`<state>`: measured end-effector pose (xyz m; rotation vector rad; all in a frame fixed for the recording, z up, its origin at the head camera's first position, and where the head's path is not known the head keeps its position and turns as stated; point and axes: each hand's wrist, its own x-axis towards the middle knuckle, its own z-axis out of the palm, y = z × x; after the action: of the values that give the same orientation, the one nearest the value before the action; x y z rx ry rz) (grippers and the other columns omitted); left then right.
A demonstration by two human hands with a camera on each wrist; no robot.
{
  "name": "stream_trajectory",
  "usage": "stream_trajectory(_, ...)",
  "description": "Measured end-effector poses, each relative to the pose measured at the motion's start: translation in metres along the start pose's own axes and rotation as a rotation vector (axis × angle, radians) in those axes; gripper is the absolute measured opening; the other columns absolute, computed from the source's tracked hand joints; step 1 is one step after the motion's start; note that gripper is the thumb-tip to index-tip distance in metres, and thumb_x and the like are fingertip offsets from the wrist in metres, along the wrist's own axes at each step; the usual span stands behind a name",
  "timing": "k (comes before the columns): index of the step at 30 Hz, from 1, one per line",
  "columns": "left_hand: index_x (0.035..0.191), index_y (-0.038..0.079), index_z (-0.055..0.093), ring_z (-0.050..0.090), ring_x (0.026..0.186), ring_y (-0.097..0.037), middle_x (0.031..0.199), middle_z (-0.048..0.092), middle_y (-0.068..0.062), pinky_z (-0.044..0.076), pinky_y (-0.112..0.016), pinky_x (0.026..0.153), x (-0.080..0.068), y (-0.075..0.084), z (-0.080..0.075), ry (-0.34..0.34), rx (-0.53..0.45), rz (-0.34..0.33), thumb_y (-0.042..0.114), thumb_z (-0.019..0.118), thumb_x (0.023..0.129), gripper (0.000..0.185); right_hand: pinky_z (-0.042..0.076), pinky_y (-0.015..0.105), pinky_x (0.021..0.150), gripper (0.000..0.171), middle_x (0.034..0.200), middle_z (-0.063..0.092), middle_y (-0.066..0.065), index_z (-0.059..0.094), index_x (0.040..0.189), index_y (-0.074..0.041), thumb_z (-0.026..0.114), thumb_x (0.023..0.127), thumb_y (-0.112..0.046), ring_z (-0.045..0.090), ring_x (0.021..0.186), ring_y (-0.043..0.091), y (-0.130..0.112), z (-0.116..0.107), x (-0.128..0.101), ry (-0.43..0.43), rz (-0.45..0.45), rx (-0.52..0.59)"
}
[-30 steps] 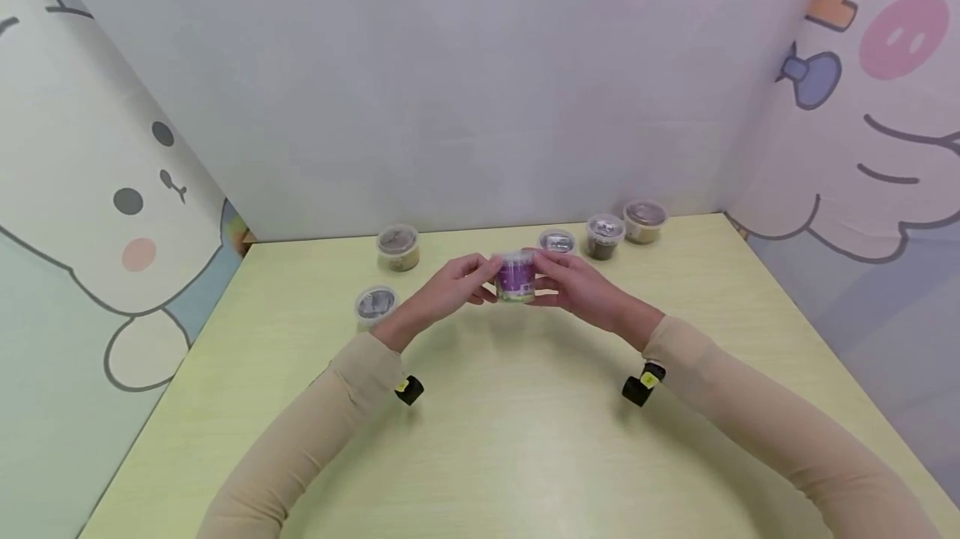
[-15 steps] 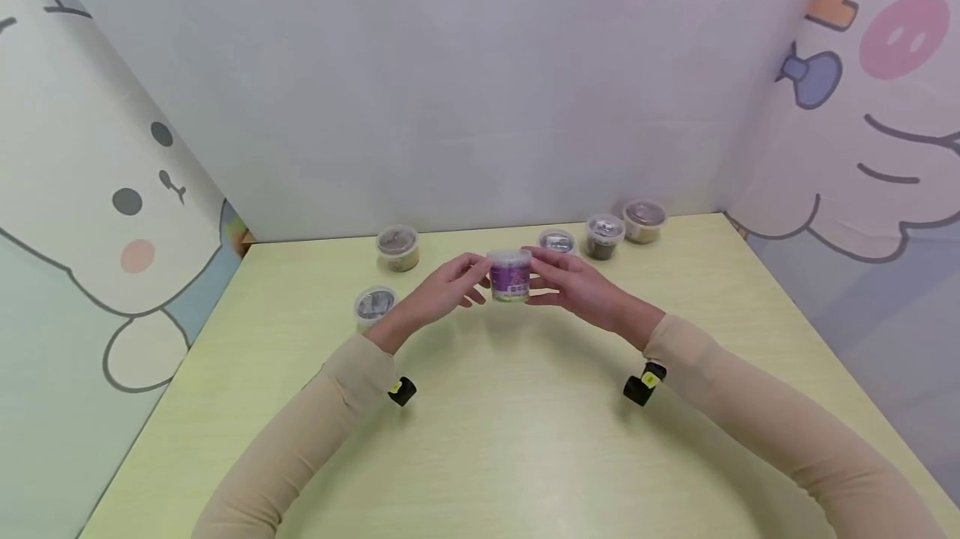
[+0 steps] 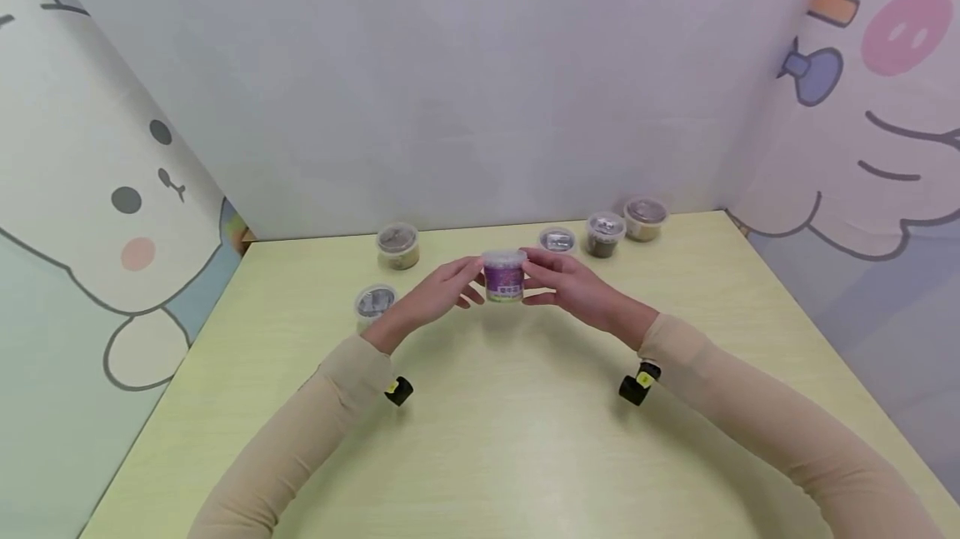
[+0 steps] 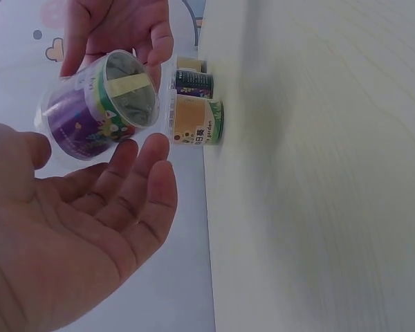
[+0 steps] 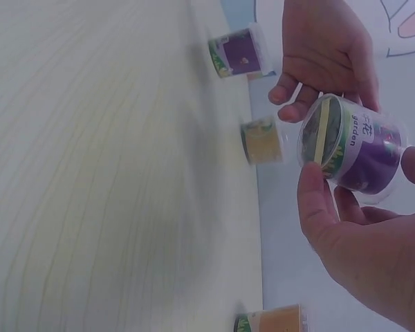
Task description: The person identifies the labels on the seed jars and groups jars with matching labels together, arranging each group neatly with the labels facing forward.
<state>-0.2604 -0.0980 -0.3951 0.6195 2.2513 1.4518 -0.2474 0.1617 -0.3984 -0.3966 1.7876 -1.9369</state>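
Observation:
Above the table, a small lidded plastic tub (image 3: 504, 276) with a purple, white and green label is held upright between both hands. My left hand (image 3: 442, 289) grips its left side, with the thumb by the lid and the fingers around the lower wall. From the right, my right hand (image 3: 573, 285) holds the tub with the thumb near the lid and a fingertip at the base. In the right wrist view, the word "garden" and a pale strip across the base of the tub (image 5: 356, 145) are visible.
On the pale yellow table (image 3: 510, 439), two similar tubs stand left: a front one (image 3: 376, 303) and a back one (image 3: 398, 247). Three more line the back right: one (image 3: 557, 241) partly behind my right hand, a dark one (image 3: 604, 234) and a tan one (image 3: 645, 219). A fabric wall (image 3: 480, 106) rises behind.
Both hands have shifted slightly left with the tub. The tub has turned, bringing the white print on its label more toward the head camera. The other tubs have stayed put.

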Motion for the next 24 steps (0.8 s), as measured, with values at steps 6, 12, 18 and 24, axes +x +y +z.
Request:
stream_trajectory(6,0.146,0.01,0.046,0.066,0.105,-0.03,0.13,0.057,-0.014,0.054,-0.046,0.091,-0.002,-0.002,-0.005,-0.046,-0.025,0.009,0.05,0.032,0.11,0.056,0.049,0.047,0.104,0.057,0.147,0.047,0.021,0.032,0.155,-0.001,0.05,0.109,-0.029,0.047,0.133,0.04,-0.002,0.003,0.002,-0.02,-0.005,-0.027)
stream_trajectory(12,0.147,0.01,0.044,0.066,0.104,-0.028,0.132,0.058,-0.013,0.055,-0.043,0.09,-0.004,-0.002,-0.009,-0.06,-0.029,0.003,0.054,0.035,0.108,0.06,0.048,0.049,0.104,0.059,0.147,0.047,0.02,0.032,0.156,-0.002,0.05,0.109,-0.032,0.05,0.131,0.038,-0.003,0.004,0.003,-0.045,0.0,-0.043)
stream_trajectory(18,0.147,0.008,0.044,0.066,0.105,-0.03,0.131,0.058,-0.015,0.055,-0.044,0.091,-0.007,-0.003,-0.012,-0.067,-0.036,-0.001,0.05,0.034,0.11,0.057,0.05,0.048,0.102,0.057,0.145,0.049,0.019,0.035,0.154,-0.003,0.051,0.108,-0.032,0.053,0.129,0.036,-0.001,0.006,0.005,-0.045,0.009,-0.049)
stream_trajectory(24,0.147,0.008,0.045,0.066,0.107,-0.03,0.129,0.06,-0.015,0.055,-0.044,0.091,-0.01,-0.004,-0.017,-0.097,-0.028,-0.024,0.048,0.034,0.11,0.055,0.049,0.045,0.104,0.056,0.145,0.049,0.022,0.034,0.154,0.001,0.052,0.108,-0.025,0.053,0.129,0.036,0.0,0.009,0.007,-0.045,0.008,-0.046)
